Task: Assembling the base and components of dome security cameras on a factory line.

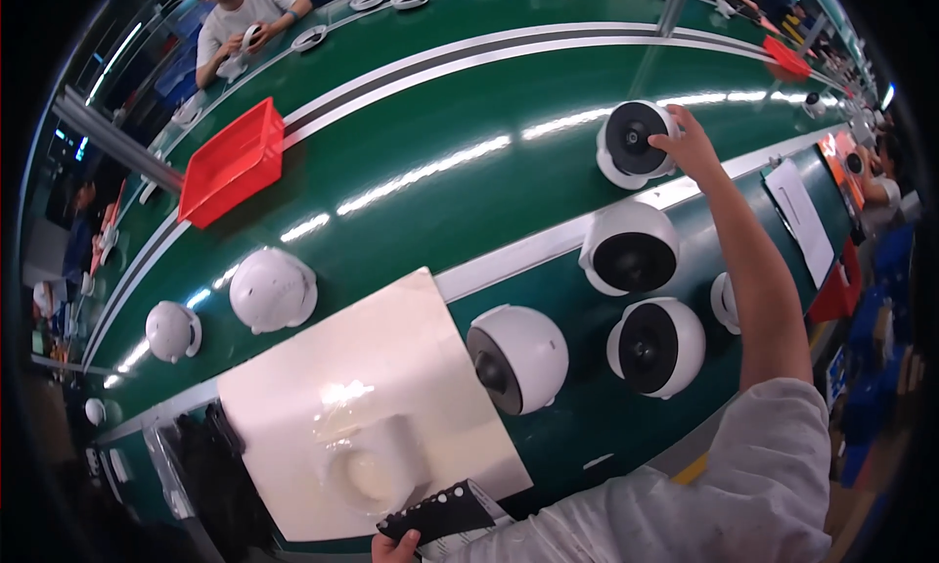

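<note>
At the far right of the bench, my right hand (693,144) grips a white security camera (626,162) with a round black front. The thumb rests on the black face and the fingers go round its edge. Low in the view, my left hand (396,546) pinches a folded black sheet with white dots (445,517), its striped underside partly showing. A cream board (333,358) lies beside that hand, with a white ring-shaped holder (377,465) on it. Close to my right arm sit more cameras: a tilted one (636,248), one below it (657,348) and one by the board (518,358).
Two white housings (274,289) (173,330) stand on the green belt (421,230). A red bin (233,164) sits across it at the left. A clipboard with paper (800,216) lies at the right. Another person (245,25) works at the far side.
</note>
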